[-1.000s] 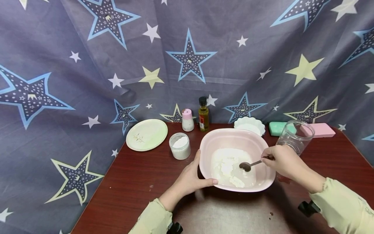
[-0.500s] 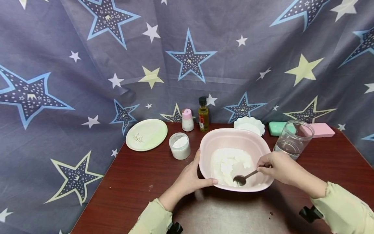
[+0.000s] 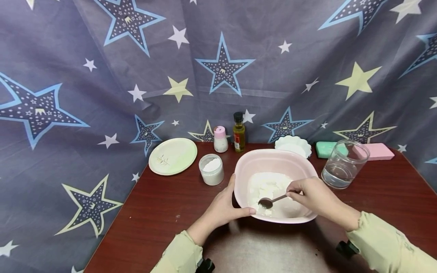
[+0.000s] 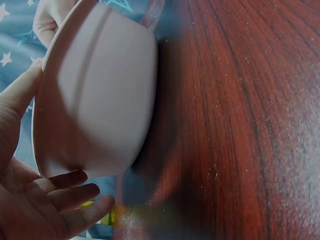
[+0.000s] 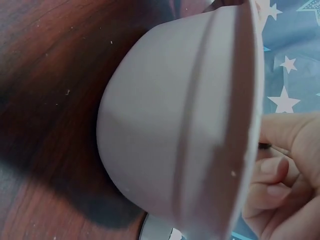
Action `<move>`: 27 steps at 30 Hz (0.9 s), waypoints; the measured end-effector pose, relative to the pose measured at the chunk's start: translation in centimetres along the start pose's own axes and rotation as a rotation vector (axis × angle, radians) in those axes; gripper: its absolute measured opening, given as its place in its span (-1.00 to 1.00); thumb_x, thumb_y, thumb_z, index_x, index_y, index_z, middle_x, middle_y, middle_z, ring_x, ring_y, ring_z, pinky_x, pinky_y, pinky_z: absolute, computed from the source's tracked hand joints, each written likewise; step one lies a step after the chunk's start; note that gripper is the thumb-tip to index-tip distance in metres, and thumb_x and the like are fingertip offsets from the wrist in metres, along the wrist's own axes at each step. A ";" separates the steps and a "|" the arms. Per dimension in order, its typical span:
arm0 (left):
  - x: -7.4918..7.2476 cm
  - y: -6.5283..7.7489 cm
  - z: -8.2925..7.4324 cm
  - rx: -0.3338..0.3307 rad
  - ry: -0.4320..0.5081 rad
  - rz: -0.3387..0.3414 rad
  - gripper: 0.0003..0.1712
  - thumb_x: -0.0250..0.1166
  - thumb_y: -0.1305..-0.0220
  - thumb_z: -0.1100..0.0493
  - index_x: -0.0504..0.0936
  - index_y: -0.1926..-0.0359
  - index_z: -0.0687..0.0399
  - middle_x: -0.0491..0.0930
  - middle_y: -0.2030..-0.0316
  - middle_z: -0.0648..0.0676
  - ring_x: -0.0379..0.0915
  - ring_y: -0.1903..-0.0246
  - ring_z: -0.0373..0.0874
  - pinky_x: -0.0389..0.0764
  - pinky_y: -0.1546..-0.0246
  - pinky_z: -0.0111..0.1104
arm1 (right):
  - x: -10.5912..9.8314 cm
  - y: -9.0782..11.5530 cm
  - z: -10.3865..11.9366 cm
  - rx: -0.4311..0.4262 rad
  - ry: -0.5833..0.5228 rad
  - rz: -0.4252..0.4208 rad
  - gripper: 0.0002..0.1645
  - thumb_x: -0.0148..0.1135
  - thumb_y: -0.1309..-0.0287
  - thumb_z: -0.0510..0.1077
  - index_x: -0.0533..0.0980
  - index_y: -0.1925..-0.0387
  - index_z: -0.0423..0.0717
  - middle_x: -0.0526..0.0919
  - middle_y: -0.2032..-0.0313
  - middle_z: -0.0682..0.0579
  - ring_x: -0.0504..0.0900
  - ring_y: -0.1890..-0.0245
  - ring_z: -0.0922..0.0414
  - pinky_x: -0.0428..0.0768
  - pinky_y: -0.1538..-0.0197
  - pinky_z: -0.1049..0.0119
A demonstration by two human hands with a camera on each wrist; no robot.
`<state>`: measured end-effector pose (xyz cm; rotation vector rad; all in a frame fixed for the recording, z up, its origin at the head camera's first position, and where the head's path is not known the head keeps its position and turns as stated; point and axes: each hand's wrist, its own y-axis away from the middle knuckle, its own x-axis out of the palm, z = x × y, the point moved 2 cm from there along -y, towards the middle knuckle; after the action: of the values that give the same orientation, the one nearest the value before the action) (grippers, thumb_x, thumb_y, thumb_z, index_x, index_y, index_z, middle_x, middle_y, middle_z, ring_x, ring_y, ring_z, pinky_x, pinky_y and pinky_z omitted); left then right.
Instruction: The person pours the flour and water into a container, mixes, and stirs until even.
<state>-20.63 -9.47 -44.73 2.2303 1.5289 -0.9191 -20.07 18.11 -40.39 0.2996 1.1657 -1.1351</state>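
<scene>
A pale pink basin (image 3: 274,162) stands on the table, holding white powder, likely flour, with wet-looking patches (image 3: 264,184). My left hand (image 3: 222,208) grips its near left corner; in the left wrist view the thumb lies at the rim and the fingers lie against the outer wall. Over the basin, my right hand (image 3: 314,197) pinches the handle of a dark brown spoon (image 3: 265,203), whose bowl dips into the powder at the near left. In the right wrist view the basin wall (image 5: 160,115) hides the spoon's bowl, and curled fingers (image 5: 272,192) show beyond the rim.
Right of the basin stands a glass jar (image 3: 343,170) of clear liquid. To the left are a jar of white powder (image 3: 211,172) and a plate (image 3: 173,156). Behind stand a pink-capped shaker (image 3: 220,140), an oil bottle (image 3: 239,134), a scalloped white dish (image 3: 293,145), and green (image 3: 324,149) and pink blocks (image 3: 379,151).
My right hand has moved left and slightly nearer with the spoon, drawing its bowl through the powder from the basin's right part to its near left. My left hand stays on the basin.
</scene>
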 end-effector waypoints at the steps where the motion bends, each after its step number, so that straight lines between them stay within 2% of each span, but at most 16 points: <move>1: 0.0 0.0 0.0 -0.001 -0.002 0.001 0.40 0.53 0.13 -0.28 -0.12 -0.55 0.05 0.16 -0.44 0.14 0.26 -0.30 -0.02 0.29 -0.27 -0.09 | 0.1 -0.1 0.0 -0.001 0.001 -0.003 -0.78 0.43 0.00 -0.29 0.62 0.55 0.10 0.40 0.65 0.44 0.27 0.62 0.44 0.31 0.53 0.43; 7: 0.1 -0.1 0.1 -0.002 0.001 0.004 0.41 0.53 0.12 -0.28 -0.13 -0.55 0.06 0.13 -0.45 0.13 0.23 -0.32 -0.03 0.28 -0.28 -0.10 | 0.6 -0.9 0.2 0.013 0.024 -0.008 -0.74 0.40 -0.03 -0.31 0.61 0.57 0.13 0.43 0.66 0.43 0.28 0.62 0.42 0.31 0.52 0.43; 17: 0.0 -0.1 0.0 -0.003 0.001 0.003 0.40 0.53 0.12 -0.28 -0.12 -0.55 0.06 0.13 -0.45 0.14 0.24 -0.31 -0.02 0.29 -0.28 -0.09 | 1.0 -2.2 -0.8 0.083 0.038 -0.041 -0.82 0.38 -0.05 -0.29 0.63 0.56 0.03 0.51 0.64 0.34 0.37 0.58 0.36 0.38 0.46 0.34; 27: 0.1 0.0 0.0 0.007 0.009 0.001 0.39 0.53 0.12 -0.28 -0.12 -0.55 0.05 0.15 -0.44 0.13 0.26 -0.30 -0.01 0.30 -0.26 -0.08 | 0.1 -2.3 -1.9 0.155 0.103 -0.054 -0.88 0.35 -0.03 -0.30 0.65 0.53 -0.04 0.52 0.64 0.26 0.41 0.58 0.27 0.41 0.43 0.24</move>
<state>-20.66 -9.42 -44.77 2.2431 1.5307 -0.9168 -23.04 18.33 -40.42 0.4524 1.1837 -1.2722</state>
